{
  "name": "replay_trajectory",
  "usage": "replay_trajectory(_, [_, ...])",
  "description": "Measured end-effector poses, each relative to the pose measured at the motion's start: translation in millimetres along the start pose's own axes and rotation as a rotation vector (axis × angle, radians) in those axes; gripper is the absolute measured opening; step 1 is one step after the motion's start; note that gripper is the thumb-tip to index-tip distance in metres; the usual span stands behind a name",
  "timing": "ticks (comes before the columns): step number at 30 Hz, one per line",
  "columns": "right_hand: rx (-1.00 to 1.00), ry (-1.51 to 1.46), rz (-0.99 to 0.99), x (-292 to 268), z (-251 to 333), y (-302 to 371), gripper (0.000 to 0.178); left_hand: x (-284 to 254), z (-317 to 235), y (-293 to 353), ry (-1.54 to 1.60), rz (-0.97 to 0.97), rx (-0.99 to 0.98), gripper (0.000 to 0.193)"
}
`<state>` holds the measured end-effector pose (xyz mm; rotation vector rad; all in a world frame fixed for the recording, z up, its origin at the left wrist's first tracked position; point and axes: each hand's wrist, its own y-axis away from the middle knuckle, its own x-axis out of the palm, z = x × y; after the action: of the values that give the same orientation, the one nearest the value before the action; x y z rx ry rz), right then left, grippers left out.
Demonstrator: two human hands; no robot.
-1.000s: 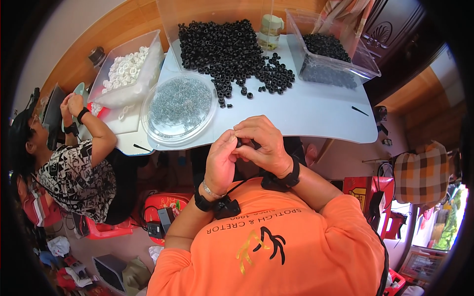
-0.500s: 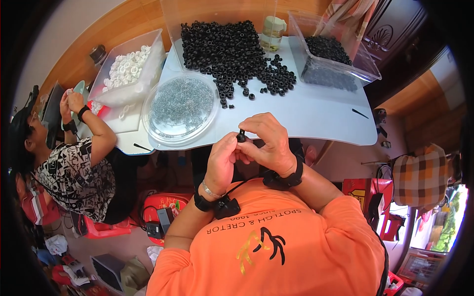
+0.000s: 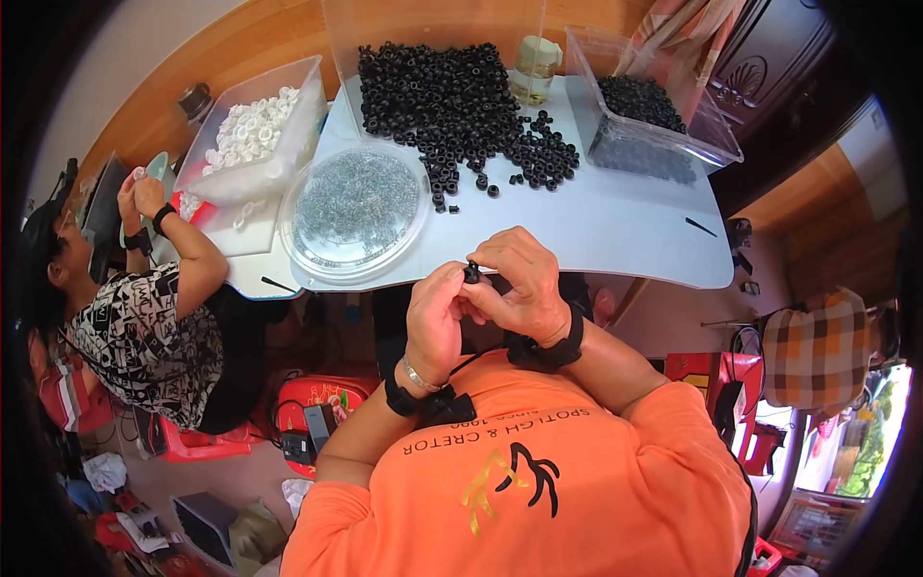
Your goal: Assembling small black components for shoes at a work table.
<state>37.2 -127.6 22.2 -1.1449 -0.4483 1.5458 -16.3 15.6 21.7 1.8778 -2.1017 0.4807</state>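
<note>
Between the fingertips of both hands is a small black plastic part [image 3: 472, 273], held just off the near edge of the white table [image 3: 615, 236]. My left hand [image 3: 435, 317] pinches it from the left, wearing a bracelet and a black wrist strap. My right hand [image 3: 525, 288] grips it from the right with thumb and forefinger. The fingers hide much of the part. Beyond my hands, a large heap of black ring-like parts [image 3: 437, 106] spreads over the table. A round clear tray [image 3: 417, 231] of tiny shiny pieces lies left of them.
A clear bin [image 3: 707, 144] of black parts stands at the right. At the left is a tub [image 3: 252, 180] of white rings, near a seated co-worker [image 3: 144, 327]. A lidded jar [image 3: 535, 72] stands behind the heap. A thin black tool [image 3: 700, 226] lies at the right.
The black part has tipped slightly between my fingertips, and my right fingers have bent a little over it. Both hands stay in nearly the same place.
</note>
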Motion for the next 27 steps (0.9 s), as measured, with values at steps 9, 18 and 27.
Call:
replay_trajectory(9, [-0.048,0.066,0.059,-11,3,-16,0.027,-1,5,-1,0.172,0.041,-0.048,0.035])
replay_trajectory(18, [0.11,0.195,0.27,-25,19,-19,0.019,-4,6,-1,0.071,0.032,-0.103,0.032])
replay_trajectory(27, [0.021,0.116,0.238,-15,13,-11,0.016,-9,11,6,0.025,0.031,-0.064,0.033])
